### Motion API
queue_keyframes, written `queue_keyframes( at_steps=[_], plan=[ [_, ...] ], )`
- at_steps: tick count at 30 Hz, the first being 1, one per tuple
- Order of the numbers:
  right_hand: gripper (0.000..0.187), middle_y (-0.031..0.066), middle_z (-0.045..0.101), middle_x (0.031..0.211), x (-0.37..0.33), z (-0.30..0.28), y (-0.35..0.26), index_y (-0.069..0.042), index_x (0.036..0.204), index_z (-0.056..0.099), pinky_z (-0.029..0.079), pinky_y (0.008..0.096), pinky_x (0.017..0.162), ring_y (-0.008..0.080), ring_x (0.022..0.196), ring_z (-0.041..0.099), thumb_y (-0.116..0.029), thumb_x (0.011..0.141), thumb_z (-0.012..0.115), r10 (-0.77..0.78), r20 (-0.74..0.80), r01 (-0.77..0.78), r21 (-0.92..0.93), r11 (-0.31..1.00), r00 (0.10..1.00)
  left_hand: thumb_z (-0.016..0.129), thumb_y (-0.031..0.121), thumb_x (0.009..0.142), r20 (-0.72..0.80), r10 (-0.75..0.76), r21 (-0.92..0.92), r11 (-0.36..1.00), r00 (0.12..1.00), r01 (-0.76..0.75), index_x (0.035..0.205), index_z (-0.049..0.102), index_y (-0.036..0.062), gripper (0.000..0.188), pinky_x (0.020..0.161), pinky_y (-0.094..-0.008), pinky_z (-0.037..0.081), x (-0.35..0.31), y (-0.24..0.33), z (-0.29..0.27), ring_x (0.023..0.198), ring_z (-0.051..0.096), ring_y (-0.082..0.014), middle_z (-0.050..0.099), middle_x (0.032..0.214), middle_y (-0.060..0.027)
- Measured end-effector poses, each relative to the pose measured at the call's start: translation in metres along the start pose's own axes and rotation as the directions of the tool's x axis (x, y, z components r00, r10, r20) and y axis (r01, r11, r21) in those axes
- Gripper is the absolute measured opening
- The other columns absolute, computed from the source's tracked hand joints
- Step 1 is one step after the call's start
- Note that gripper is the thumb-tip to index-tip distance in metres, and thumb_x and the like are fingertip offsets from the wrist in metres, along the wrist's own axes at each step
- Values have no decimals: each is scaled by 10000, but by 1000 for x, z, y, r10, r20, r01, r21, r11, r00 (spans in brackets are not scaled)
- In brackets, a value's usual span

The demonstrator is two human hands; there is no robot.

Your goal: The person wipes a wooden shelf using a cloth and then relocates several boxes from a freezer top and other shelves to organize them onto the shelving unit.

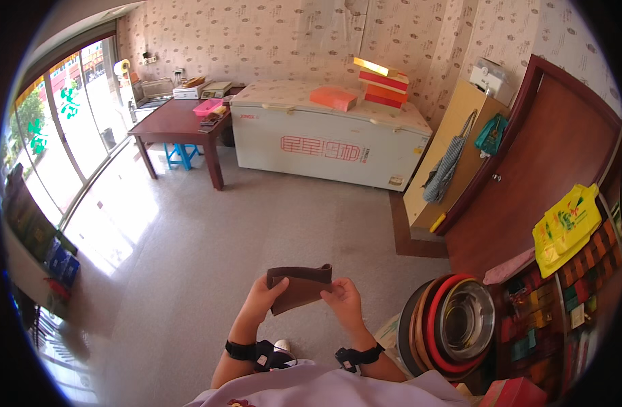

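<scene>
In front of my body I hold up a dark brown folded piece [298, 290]. It looks like a flat cloth or pouch, and its exact kind cannot be made out. Its upper edge curls over at the right end. My left hand [260, 298] is closed on its left side, thumb on the near face. The right hand [345, 297] pinches its right edge between thumb and fingers. Each wrist wears a black band with a small device, the left band [251, 351] and the right band [360, 355].
Stacked round basins [431, 325] stand close by my right arm, beside a shelf with a yellow bag [567, 227]. A white chest freezer [324, 139] carries red and orange boxes [384, 88]. Left of it is a dark red table [175, 122]. Glass doors [66, 115] are at left.
</scene>
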State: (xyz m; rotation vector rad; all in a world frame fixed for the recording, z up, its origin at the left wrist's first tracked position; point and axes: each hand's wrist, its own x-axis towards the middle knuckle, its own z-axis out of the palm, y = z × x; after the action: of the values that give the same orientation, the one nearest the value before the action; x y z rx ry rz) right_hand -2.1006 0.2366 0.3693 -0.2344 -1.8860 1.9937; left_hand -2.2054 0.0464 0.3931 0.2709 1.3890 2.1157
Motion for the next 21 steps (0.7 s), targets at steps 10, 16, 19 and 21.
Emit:
queue_keyframes(
  at_steps=[10, 16, 19, 21],
  plan=[
    [400, 91, 594, 1022, 242, -46, -3, -77, 1214, 381, 489, 252, 786, 124, 920, 580, -89, 908, 638, 62, -523, 3, 122, 993, 850, 761, 171, 777, 215, 291, 298, 890, 932, -347, 1424, 316, 105, 788, 996, -412, 420, 297, 29, 41, 1240, 467, -306, 403, 1390, -208],
    [360, 98, 568, 1176, 417, -84, 43, -34, 1154, 494, 509, 280, 786, 156, 934, 601, -105, 863, 693, -56, -523, 36, -48, 998, 851, 828, 165, 619, 527, 81, 683, 552, 846, -478, 1270, 586, 153, 695, 963, -412, 452, 444, 58, 36, 1174, 526, -355, 459, 1368, -172],
    [317, 90, 583, 1197, 500, -83, 40, -17, 1109, 589, 505, 290, 803, 169, 949, 605, -122, 841, 719, -48, -322, 7, -125, 992, 946, 770, 86, 642, 449, 108, 711, 558, 887, -428, 1195, 633, 126, 572, 895, -378, 493, 518, 91, 24, 1078, 589, -317, 573, 1235, -128],
    [356, 98, 631, 1110, 556, -80, 40, -34, 1107, 653, 501, 308, 830, 205, 969, 612, -151, 787, 758, -94, -29, 73, -418, 906, 995, 724, 12, 672, 423, 220, 712, 520, 879, -472, 1141, 656, 101, 483, 815, -344, 519, 569, 107, 2, 981, 636, -295, 621, 1142, -131]
  ],
)
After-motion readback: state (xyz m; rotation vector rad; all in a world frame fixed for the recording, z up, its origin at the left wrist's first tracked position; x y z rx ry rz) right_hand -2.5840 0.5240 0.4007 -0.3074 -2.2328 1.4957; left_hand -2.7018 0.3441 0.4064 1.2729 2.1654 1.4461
